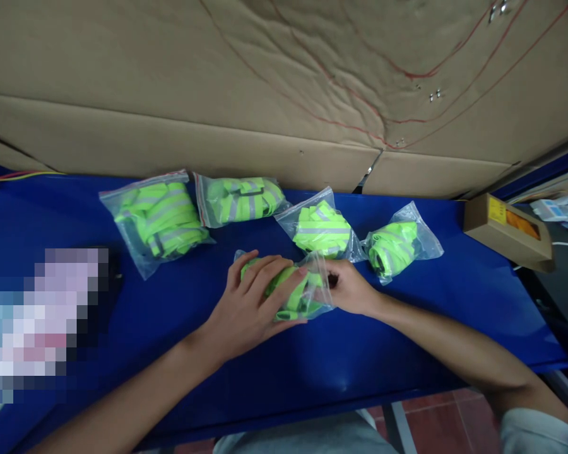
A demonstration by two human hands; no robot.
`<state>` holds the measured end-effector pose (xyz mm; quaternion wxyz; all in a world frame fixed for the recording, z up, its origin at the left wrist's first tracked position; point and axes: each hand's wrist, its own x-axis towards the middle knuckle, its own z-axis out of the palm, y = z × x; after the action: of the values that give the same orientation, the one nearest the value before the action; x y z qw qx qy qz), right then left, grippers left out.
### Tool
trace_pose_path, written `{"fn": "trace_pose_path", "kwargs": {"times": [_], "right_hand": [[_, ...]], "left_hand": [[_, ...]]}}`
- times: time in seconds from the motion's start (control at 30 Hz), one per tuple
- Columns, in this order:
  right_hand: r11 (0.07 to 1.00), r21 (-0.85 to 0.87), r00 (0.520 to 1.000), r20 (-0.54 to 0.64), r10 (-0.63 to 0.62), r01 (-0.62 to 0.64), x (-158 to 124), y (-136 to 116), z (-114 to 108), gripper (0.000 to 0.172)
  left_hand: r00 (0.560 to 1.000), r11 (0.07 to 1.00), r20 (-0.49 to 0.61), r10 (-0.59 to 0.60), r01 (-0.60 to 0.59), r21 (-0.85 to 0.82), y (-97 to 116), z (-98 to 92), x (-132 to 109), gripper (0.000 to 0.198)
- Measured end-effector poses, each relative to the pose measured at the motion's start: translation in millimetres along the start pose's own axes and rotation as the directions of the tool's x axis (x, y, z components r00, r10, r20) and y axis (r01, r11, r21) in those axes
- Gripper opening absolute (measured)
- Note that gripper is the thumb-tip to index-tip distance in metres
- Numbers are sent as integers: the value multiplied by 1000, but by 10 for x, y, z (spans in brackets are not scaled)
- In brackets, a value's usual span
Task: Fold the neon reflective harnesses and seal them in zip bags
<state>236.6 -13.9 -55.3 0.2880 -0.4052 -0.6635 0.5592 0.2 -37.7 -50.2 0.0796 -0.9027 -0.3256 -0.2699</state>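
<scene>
In the head view a clear plastic zip bag (315, 296) holds a bundle of neon-yellow reflective straps with grey stripes. My left hand (253, 293) wraps over the bag from the left, fingers on top and thumb along the near side. At the bag's right end my right hand (353, 287) is closed around the mouth, its fingertips partly hidden by the plastic. Behind my hands lie similar bags: a large one (163, 221) at left, a flatter one (248, 200) beside it, one (322, 232) just behind the held bag, and another (392, 249) to the right.
The bags lie on a blue table (208, 391), backed by a cardboard panel (146, 63) with red wires. A small brown box (502, 230) stands at the right end. A blurred-out rectangular object (52, 309) lies at left. My legs (307, 435) show below the table edge.
</scene>
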Motion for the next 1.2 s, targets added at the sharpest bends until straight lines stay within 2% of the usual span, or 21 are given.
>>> {"fn": "trace_pose_path", "kwargs": {"times": [0.1, 0.23, 0.37, 0.43, 0.57, 0.7, 0.77, 0.83, 0.93, 1.0, 1.07, 1.13, 1.2], "right_hand": [[999, -44, 997, -73, -11, 7, -6, -17, 13, 37], [976, -219, 986, -157, -58, 23, -18, -58, 45, 45], [949, -307, 991, -86, -100, 69, -3, -101, 71, 41], [956, -284, 995, -43, -87, 71, 16, -115, 68, 38], [990, -121, 997, -11, -74, 72, 37, -118, 58, 33], [981, -175, 997, 15, -82, 84, 10, -97, 135, 31], [984, -169, 998, -17, -64, 60, -1, -102, 190, 28], [997, -78, 998, -68, -19, 14, -7, -146, 196, 28], [998, 50, 990, -138, 34, -28, -62, -280, 20, 31], [992, 110, 969, -234, 79, -54, -161, -371, -213, 32], [977, 201, 926, -352, 138, -69, -301, -426, -467, 35], [960, 277, 869, -461, 177, -49, -445, -432, -662, 40], [955, 294, 816, -544, 195, -32, -550, -396, -750, 43]], "left_hand": [[998, 997, -3, -70, 70, 35, 37, 8, 10, 77], [994, 990, 15, -111, 109, 91, 70, -5, 20, 73], [993, 989, 29, -112, 108, 100, 98, -1, 27, 70], [995, 991, 0, -98, 98, 87, 94, 13, 25, 70], [997, 998, -58, -56, 58, 36, 85, 34, 5, 68], [998, 998, -68, 19, -15, 63, 132, 22, 12, 58], [999, 995, -27, 20, -17, 100, 140, 7, 34, 60], [999, 991, 34, 6, -11, 132, 96, -20, 50, 68], [998, 987, 61, -17, 7, 161, -95, -106, 17, 77], [996, 983, 40, -74, 66, 174, -273, -198, -36, 69], [982, 962, 5, -189, 184, 201, -432, -304, -75, 60], [918, 889, -103, -383, 397, 227, -522, -404, -66, 69], [830, 806, -211, -516, 554, 209, -516, -480, -6, 99]]}}
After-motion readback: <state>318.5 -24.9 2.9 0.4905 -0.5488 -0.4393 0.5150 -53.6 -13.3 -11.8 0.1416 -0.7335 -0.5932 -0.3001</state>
